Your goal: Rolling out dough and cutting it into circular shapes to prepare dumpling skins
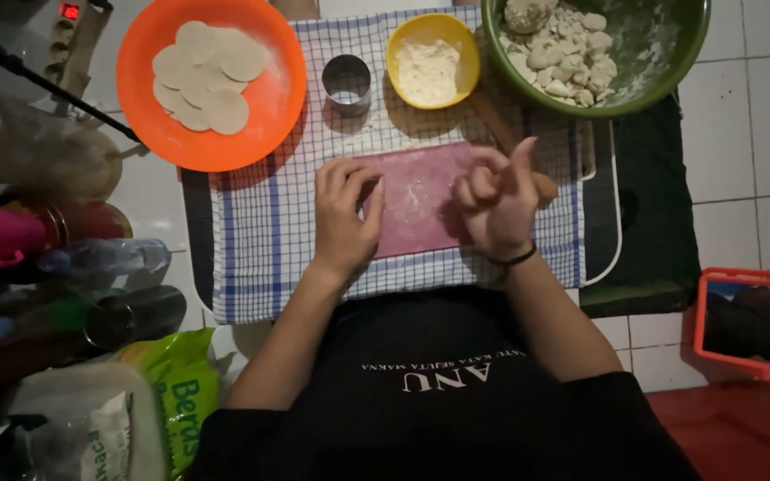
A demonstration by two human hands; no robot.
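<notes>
My left hand [346,212] rests on the left edge of a pink board [421,200] dusted with flour, fingers curled, holding nothing that I can see. My right hand [495,198] hovers over the board's right side with fingers half curled and the thumb raised; whether a bit of dough is in it is unclear. A wooden rolling pin [503,134] lies behind the right hand. The board sits on a blue-checked cloth [265,236].
An orange plate [260,116] with several round dough discs stands at the back left. A metal ring cutter [347,84], a yellow bowl of flour [431,61] and a green bowl of dough lumps [661,62] line the back. Bottles and bags crowd the left; a red tray [741,325] sits right.
</notes>
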